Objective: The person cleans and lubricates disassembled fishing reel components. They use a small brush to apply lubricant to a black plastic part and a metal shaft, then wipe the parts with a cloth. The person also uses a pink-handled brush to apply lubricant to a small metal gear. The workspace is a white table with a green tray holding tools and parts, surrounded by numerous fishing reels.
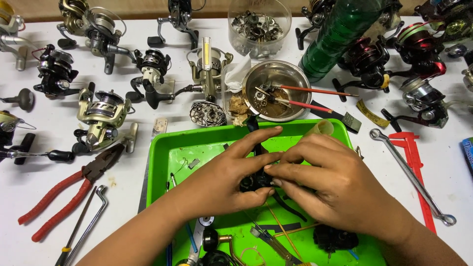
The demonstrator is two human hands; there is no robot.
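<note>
Hands met over the tray [162, 152]: I saw left hand [224, 177] and right hand [327, 182] pinching the black reel body [253, 181] between them, its stem pointing away from me.

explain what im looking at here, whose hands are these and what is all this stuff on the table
This is one picture from a camera worn on a person's head, looking down at their own two bare hands. There is no machine. The left hand and the right hand together hold a small black reel part over a bright green tray that also holds small loose parts. The tray sits on a white table. Around it lie many fishing reels, such as a silver one, red-handled pliers, a long wrench, a metal bowl with two red-handled brushes, and a clear tub of metal parts.
</note>
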